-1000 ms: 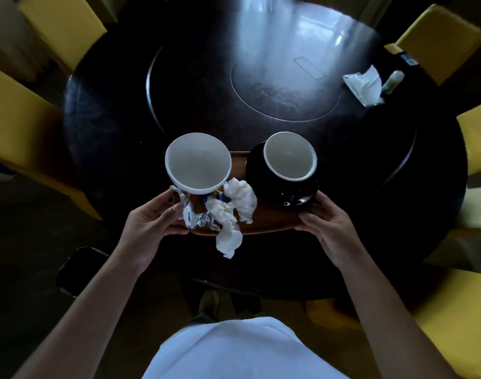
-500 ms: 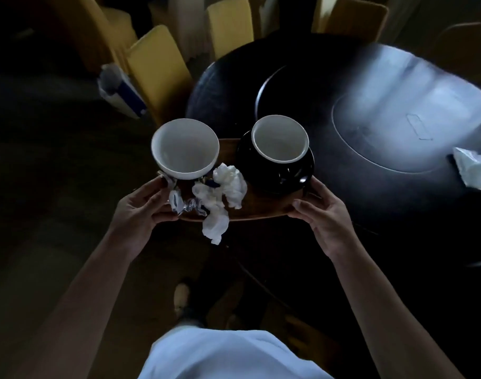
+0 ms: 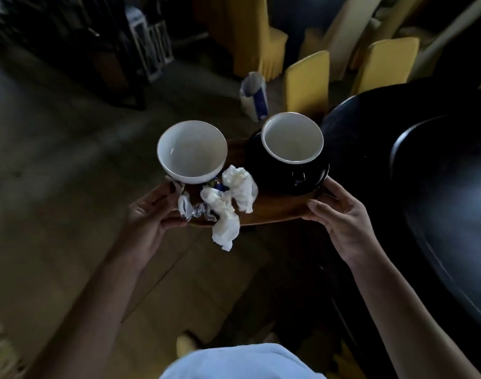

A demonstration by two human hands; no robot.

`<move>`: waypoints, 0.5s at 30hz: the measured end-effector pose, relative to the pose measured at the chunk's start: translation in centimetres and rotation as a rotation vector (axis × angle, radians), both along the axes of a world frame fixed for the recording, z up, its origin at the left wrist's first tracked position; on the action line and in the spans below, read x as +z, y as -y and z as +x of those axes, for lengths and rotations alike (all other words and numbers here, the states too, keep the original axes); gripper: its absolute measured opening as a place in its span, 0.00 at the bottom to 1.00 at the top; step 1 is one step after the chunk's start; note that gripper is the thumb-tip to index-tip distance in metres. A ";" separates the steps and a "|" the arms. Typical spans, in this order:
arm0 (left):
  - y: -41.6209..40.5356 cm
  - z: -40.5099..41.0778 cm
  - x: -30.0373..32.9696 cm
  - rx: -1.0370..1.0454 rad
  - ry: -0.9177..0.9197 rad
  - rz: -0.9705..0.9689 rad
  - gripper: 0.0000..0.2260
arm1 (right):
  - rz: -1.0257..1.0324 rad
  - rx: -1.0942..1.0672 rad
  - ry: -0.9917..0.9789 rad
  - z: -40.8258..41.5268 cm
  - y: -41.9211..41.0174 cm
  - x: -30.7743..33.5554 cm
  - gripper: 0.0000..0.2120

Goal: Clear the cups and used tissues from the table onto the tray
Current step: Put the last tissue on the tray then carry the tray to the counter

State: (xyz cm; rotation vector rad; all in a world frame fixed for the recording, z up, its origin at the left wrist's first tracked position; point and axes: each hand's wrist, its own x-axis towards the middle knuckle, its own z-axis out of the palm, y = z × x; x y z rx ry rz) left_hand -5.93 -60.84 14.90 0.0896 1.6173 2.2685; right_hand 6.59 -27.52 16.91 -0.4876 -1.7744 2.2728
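Note:
I carry a brown wooden tray [image 3: 277,212] in the air, off the table. My left hand [image 3: 151,214] grips its left end and my right hand [image 3: 340,217] grips its right end. On the tray's left stands a white cup [image 3: 191,151]. On its right a second cup, black outside and white inside [image 3: 292,136], sits on a black saucer [image 3: 307,179]. Crumpled white tissues [image 3: 231,203] lie between the cups, one hanging over the near edge. Shiny foil wrappers [image 3: 191,207] lie beside my left thumb.
The dark round table [image 3: 438,165] is to my right. Several yellow-covered chairs [image 3: 306,80] stand ahead beyond the tray. A white and blue bag [image 3: 254,97] sits on the floor near them. Dark furniture lines the far left. Floor lies below the tray.
I have turned left and away from the table with the tray in both hands. The table has slid to the right of view, and the floor and chairs now lie ahead.

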 end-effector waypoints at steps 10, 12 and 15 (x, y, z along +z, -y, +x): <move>21.1 -3.9 3.0 0.258 -0.066 -0.094 0.34 | -0.029 0.238 -0.037 -12.7 19.2 1.0 0.39; 25.3 -3.9 3.6 0.325 -0.071 -0.095 0.32 | -0.037 0.296 -0.049 -15.1 23.2 1.5 0.37; 31.0 -3.7 4.1 0.415 -0.082 -0.096 0.30 | -0.028 0.411 -0.081 -18.8 29.1 1.9 0.35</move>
